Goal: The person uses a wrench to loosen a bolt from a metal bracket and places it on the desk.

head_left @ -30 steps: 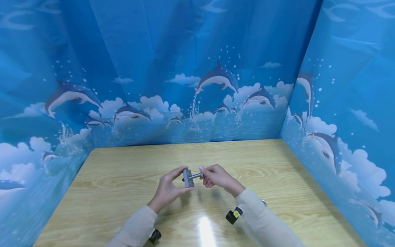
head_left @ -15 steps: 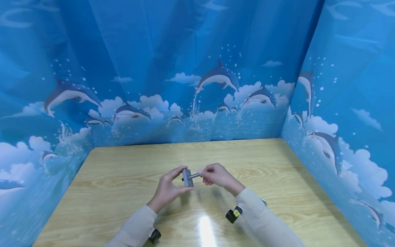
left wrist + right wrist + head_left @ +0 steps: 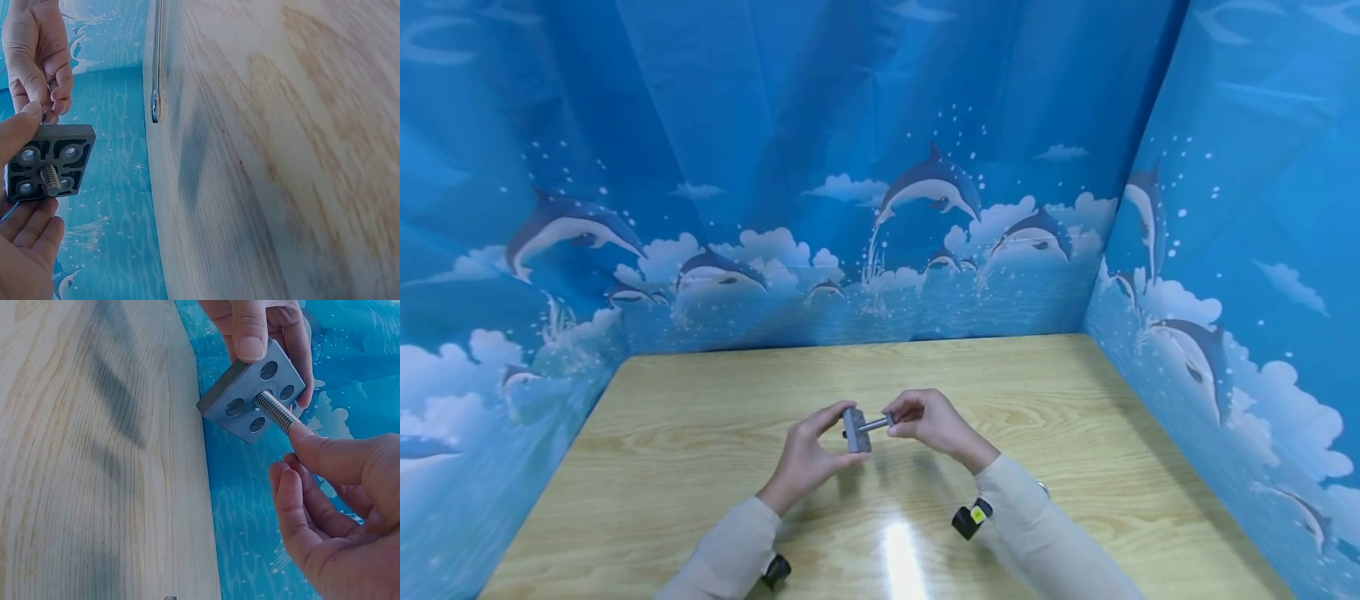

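My left hand grips a grey square plate by opposite edges, thumb on one side and fingers on the other. Holes sit near the plate's corners, clear in the right wrist view on the plate. A threaded bolt passes through its centre, and the bolt's tip sticks out of the ribbed face in the left wrist view. My right hand pinches the bolt's outer end between thumb and fingers. That end is mostly hidden by the fingertips in the right wrist view. Both hands hold the parts above the table.
The wood-grain table lies below. A long shiny metal tool with a rounded end rests on it, mostly hidden behind my right forearm in the head view. Blue dolphin-print curtains enclose the back and sides.
My right hand has risen slightly and its fingers have shifted round the bolt's end, so more of that end shows. The left hand and plate have stayed nearly still.
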### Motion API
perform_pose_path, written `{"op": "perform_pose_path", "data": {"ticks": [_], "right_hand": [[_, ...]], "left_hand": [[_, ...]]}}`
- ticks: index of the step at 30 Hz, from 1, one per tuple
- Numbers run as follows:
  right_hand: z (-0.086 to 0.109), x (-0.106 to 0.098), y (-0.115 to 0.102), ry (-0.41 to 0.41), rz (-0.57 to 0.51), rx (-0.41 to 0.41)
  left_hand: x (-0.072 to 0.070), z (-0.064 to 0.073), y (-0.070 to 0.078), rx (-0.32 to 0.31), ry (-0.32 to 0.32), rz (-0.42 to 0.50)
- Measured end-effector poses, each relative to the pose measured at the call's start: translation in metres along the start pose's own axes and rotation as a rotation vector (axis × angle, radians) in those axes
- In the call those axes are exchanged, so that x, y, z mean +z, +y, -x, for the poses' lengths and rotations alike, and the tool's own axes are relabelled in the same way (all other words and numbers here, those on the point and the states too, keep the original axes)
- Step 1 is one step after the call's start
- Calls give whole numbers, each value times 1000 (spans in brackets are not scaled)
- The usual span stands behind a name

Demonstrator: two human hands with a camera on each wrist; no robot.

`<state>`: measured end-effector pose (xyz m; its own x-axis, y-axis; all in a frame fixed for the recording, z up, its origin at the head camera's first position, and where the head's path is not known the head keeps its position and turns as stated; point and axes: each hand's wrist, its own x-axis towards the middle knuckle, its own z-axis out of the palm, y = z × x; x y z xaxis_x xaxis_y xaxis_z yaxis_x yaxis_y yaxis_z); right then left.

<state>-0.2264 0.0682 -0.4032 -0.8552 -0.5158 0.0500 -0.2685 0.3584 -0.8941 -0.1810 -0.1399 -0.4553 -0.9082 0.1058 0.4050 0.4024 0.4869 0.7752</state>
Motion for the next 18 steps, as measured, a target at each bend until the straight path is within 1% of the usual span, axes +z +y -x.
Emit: {"op": "perform_pose_path", "data": {"ticks": [2, 4, 7, 10, 12, 15, 17, 18], "right_hand": [[2, -1, -4, -14, -5, -2], [2, -2, -4, -43, -3, 17], [0, -1, 5, -101, 13, 72], [-4, 0, 16, -138, 24, 135], [-5, 1, 20, -139, 8, 164], [-5, 1, 21, -130, -49, 210], [-4, 1, 20, -119, -84, 237], [-3, 1, 15, -116, -96, 250]], "left_hand": [[1, 0, -1, 4, 1, -3], [1, 0, -1, 10, 0, -13], [2, 1, -2, 18, -1, -26], [2, 1, -2, 28, -1, -25], [2, 1, -2, 37, 0, -14], [2, 1, -1, 46, 1, -12], [2, 1, -1, 49, 2, -13], [2, 0, -1, 51, 3, -12]]}}
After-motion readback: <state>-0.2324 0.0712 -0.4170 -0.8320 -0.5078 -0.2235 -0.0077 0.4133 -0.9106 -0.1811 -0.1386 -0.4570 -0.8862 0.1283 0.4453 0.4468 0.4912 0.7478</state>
